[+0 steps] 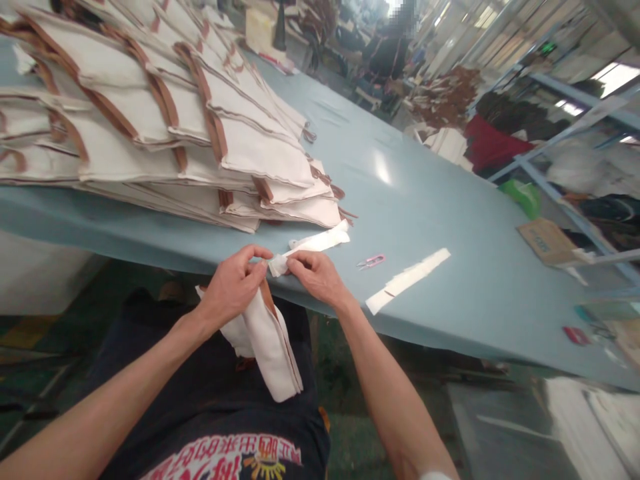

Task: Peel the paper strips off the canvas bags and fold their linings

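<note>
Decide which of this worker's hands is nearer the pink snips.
Right. The right hand is left of the pink snips in the picture, not touching them; the left hand is farther left, beyond the right.

Our bare left arm (135, 373) slants in from the near left and our bare right arm (390, 383) from the near right, forearms converging towards the far side. Our left hand (234, 285) and right hand (316, 275) sit just beside each other, fingers curled, each thumb drawn close to its forefinger.
</note>
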Demonstrator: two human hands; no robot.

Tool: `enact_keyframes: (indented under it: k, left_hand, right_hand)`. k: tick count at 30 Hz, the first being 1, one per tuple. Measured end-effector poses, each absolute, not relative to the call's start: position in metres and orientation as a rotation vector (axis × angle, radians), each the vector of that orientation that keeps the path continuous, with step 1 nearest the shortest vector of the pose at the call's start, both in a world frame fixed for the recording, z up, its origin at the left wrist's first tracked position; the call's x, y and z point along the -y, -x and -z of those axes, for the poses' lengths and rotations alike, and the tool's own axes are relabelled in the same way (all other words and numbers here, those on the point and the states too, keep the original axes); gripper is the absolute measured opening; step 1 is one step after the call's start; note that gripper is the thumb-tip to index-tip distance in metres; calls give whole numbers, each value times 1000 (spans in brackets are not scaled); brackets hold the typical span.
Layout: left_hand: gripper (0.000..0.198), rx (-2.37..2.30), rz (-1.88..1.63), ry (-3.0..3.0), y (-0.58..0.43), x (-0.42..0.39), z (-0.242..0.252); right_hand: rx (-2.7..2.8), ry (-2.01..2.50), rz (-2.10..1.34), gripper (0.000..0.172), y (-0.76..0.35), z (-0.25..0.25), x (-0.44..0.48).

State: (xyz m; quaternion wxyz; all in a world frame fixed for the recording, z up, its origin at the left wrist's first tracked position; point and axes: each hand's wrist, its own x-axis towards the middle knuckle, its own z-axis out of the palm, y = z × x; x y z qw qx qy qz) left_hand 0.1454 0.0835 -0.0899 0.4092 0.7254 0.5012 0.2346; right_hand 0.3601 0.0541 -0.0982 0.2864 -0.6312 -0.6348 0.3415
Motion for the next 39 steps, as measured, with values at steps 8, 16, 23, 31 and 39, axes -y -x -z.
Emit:
enact_keyframes:
  k: [8, 16, 23, 31, 39]
  left_hand:
    - [56, -1318, -307, -2182, -142, -63, 87]
    - [54, -1506, -29, -2325, -136, -56, 77]
    - [61, -1439, 88, -2428, -155, -56, 78]
    - [67, -1383, 222, -2492, -160, -62, 76]
    - [68, -1379, 231, -2453, -157, -64, 83]
  right_hand:
    - [1620, 1700, -843, 23, -355, 102, -54]
    - [1428, 1710, -774, 28, -354, 107, -58]
    - [1318, 1675, -790, 23, -343, 102, -53]
    - [966, 1597, -728, 24, -386, 75, -71]
    - [447, 1447, -625, 23, -496, 44, -119]
